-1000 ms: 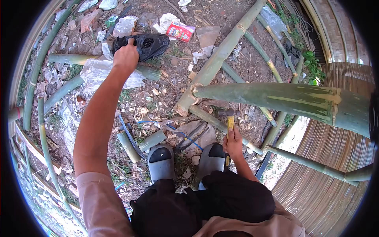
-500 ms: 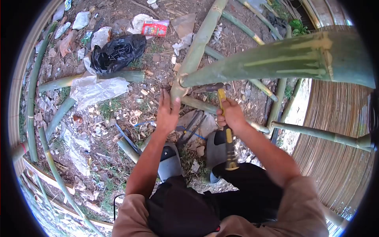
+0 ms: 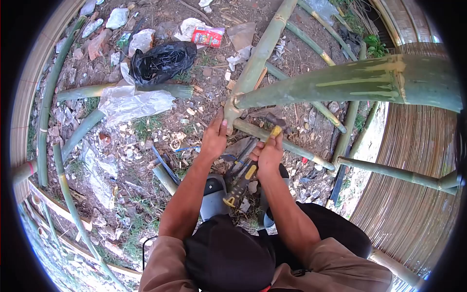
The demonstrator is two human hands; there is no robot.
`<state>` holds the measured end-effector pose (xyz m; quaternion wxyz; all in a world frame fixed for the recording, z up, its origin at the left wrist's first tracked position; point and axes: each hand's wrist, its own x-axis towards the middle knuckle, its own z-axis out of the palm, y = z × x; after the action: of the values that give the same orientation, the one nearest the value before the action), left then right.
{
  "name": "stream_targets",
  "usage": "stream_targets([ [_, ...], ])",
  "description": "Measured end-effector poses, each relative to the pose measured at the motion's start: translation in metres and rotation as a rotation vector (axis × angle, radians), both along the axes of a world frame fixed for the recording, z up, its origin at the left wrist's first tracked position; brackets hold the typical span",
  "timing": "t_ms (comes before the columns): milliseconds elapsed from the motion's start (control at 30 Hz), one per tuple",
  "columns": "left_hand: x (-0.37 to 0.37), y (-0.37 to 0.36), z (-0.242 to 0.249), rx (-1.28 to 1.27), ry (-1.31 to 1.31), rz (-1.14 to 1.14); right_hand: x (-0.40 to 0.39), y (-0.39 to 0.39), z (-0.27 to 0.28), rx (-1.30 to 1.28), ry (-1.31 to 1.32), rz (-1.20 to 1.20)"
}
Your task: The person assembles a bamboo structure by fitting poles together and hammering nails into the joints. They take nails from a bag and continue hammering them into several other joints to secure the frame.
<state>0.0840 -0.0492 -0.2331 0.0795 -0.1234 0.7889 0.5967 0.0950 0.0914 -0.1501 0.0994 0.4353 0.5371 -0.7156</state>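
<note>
Right hand (image 3: 267, 155) grip clenched on hammer (image 3: 258, 158) mid-handle, centre scene | left hand (image 3: 215, 138) open, fingers resting against thick bamboo pole (image 3: 335, 85) end | I judge hammer head-heavy, rigid; hold lower on handle.

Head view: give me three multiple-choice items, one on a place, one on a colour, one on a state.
1. Where does the black plastic bag lie?
A. on the ground, beyond the hands
B. on the thick bamboo pole
C. in the left hand

2. What colour is the hammer handle at its grip?
A. blue
B. yellow and black
C. white

3. What is the right hand doing?
A. hanging empty
B. resting flat on the ground
C. closed around the hammer handle

Answers:
1. A, it sits among litter on the dirt, apart from the hands.
2. B, yellow shows above and below the fist, with black between.
3. C, the fingers wrap the handle, while the left hand touches the bamboo joint.
</note>
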Motion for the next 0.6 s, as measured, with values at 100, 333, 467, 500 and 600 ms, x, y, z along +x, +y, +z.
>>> stream_targets([
  [100, 0.0, 0.0, 0.002, -0.012, 0.013, 0.011, 0.003, 0.006, 0.0, -0.046, -0.152, 0.157],
  [333, -0.024, 0.009, 0.02, -0.13, -0.092, -0.037, -0.015, 0.026, 0.003, -0.003, 0.039, 0.08],
  [467, -0.044, 0.035, 0.013, -0.552, 0.096, 0.067, -0.033, 0.051, -0.003, 0.0, 0.076, 0.067],
  [500, -0.048, 0.039, 0.01, -0.628, 0.074, 0.071, -0.039, 0.056, -0.005, -0.001, 0.083, 0.074],
  [600, -0.058, 0.042, 0.018, -0.663, -0.07, 0.016, -0.053, 0.063, -0.008, 0.005, 0.081, -0.016],
])
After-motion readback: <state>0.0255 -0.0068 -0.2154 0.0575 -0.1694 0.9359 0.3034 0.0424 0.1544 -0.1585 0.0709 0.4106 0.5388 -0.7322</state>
